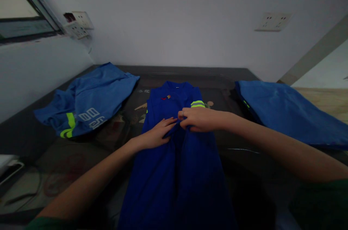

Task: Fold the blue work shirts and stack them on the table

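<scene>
A blue jacket (176, 164) lies flat and lengthwise on the dark bench (239, 78), its hem running off the near edge toward the person and its collar toward the far edge, so the front faces up where both hands can work on it. The left hand (157, 135) rests on the cloth at mid-chest with fingers nearly flat and only lightly curled, seemingly pressing the left front panel down. The right hand (197, 118), just beside it, is closed and pinches a fold of the jacket at the centre opening, the fabric bunching under its fingers; what lies inside that pinch, a zip or a button, is hidden. A yellow-green stripe (197, 104) shows past the right hand, on a sleeve folded in. The light is dim, and the bench's pattern is hard to read. Farther off, a crumpled blue garment (89, 103) with printed marks sits toward the far left corner, and a folded blue cloth (288, 114) lies at the right edge. Wall sockets (272, 21) sit behind.
</scene>
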`<state>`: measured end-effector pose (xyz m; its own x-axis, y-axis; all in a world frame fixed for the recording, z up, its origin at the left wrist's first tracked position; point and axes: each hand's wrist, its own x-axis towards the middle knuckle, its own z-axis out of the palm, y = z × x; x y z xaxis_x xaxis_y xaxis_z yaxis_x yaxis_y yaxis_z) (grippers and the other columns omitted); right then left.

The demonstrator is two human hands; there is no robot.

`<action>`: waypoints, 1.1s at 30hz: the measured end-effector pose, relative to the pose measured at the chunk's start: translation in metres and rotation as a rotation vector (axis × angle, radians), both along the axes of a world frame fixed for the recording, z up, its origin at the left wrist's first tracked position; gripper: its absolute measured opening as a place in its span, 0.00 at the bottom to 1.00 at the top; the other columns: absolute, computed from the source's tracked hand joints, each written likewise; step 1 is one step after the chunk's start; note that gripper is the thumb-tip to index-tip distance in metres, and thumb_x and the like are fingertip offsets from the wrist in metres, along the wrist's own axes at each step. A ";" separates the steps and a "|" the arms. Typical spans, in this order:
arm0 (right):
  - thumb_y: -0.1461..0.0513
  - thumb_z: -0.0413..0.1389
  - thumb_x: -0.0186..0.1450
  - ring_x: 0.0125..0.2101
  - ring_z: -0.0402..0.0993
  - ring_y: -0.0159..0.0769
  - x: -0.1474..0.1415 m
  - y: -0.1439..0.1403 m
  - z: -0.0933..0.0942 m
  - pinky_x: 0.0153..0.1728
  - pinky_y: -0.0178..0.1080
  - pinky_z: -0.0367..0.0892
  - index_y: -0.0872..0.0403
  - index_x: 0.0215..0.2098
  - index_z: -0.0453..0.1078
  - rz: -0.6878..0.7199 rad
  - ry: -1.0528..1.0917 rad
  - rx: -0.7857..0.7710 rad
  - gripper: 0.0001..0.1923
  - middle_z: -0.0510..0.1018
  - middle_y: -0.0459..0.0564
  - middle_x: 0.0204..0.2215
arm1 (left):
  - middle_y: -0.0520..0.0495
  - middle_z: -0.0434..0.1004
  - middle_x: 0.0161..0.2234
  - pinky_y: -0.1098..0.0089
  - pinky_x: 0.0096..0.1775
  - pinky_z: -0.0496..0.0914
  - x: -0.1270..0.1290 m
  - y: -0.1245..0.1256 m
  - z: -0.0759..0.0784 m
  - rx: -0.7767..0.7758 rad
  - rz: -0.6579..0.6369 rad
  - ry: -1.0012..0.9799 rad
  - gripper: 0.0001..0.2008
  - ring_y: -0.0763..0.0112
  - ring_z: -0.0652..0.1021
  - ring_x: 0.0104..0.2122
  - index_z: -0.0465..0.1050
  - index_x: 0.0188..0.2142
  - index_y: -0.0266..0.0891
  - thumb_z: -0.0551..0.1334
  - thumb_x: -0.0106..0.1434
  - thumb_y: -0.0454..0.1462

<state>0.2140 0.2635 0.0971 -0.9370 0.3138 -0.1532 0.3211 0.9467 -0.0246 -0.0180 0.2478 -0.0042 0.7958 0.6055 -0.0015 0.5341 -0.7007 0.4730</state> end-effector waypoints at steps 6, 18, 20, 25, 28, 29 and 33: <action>0.64 0.57 0.63 0.41 0.69 0.34 -0.002 0.022 -0.005 0.44 0.37 0.63 0.53 0.37 0.74 -0.015 0.137 -0.355 0.04 0.75 0.49 0.37 | 0.36 0.58 0.63 0.51 0.63 0.52 0.009 -0.027 -0.016 0.289 0.093 0.056 0.26 0.61 0.54 0.65 0.56 0.61 0.33 0.51 0.62 0.27; 0.64 0.59 0.62 0.34 0.71 0.32 -0.009 0.007 -0.067 0.35 0.35 0.64 0.56 0.43 0.69 -0.406 0.453 -0.490 0.11 0.76 0.48 0.35 | 0.39 0.65 0.57 0.58 0.59 0.64 0.008 -0.046 -0.016 0.420 0.041 0.041 0.19 0.61 0.63 0.61 0.65 0.54 0.36 0.49 0.65 0.28; 0.61 0.61 0.61 0.35 0.71 0.35 -0.011 0.004 -0.072 0.36 0.37 0.63 0.57 0.41 0.70 -0.479 0.417 -0.334 0.12 0.75 0.50 0.33 | 0.39 0.67 0.55 0.59 0.56 0.66 0.008 -0.047 -0.013 0.431 0.037 0.029 0.17 0.60 0.65 0.58 0.68 0.51 0.36 0.51 0.65 0.28; 0.59 0.59 0.63 0.36 0.70 0.37 -0.007 0.007 -0.075 0.38 0.38 0.61 0.56 0.32 0.71 -0.431 0.365 -0.199 0.08 0.76 0.50 0.31 | 0.40 0.68 0.51 0.60 0.51 0.70 0.007 -0.049 -0.007 0.419 0.058 -0.006 0.16 0.61 0.69 0.52 0.70 0.47 0.37 0.53 0.62 0.26; 0.62 0.55 0.66 0.33 0.71 0.33 -0.003 0.011 -0.077 0.36 0.35 0.61 0.56 0.34 0.71 -0.410 0.422 -0.340 0.05 0.77 0.48 0.31 | 0.40 0.69 0.49 0.60 0.49 0.72 0.007 -0.050 -0.007 0.438 0.057 -0.009 0.16 0.61 0.71 0.50 0.70 0.47 0.36 0.52 0.62 0.26; 0.62 0.55 0.66 0.33 0.71 0.33 -0.002 0.012 -0.079 0.37 0.36 0.61 0.56 0.34 0.71 -0.408 0.430 -0.346 0.05 0.77 0.48 0.31 | 0.39 0.70 0.49 0.61 0.47 0.72 0.008 -0.050 -0.008 0.444 0.058 -0.005 0.16 0.61 0.71 0.49 0.70 0.47 0.36 0.52 0.62 0.26; 0.63 0.53 0.67 0.37 0.71 0.36 -0.003 0.010 -0.091 0.42 0.40 0.59 0.55 0.36 0.70 -0.389 0.402 -0.228 0.04 0.77 0.49 0.33 | 0.41 0.73 0.48 0.61 0.46 0.72 0.008 -0.051 -0.009 0.411 0.066 -0.044 0.16 0.62 0.73 0.46 0.71 0.47 0.38 0.52 0.63 0.29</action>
<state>0.2111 0.2730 0.0056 -0.7584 0.6461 0.0858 0.5662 0.7183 -0.4043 -0.0104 0.1967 -0.0131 0.7490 0.5988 0.2837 0.5702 -0.8006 0.1844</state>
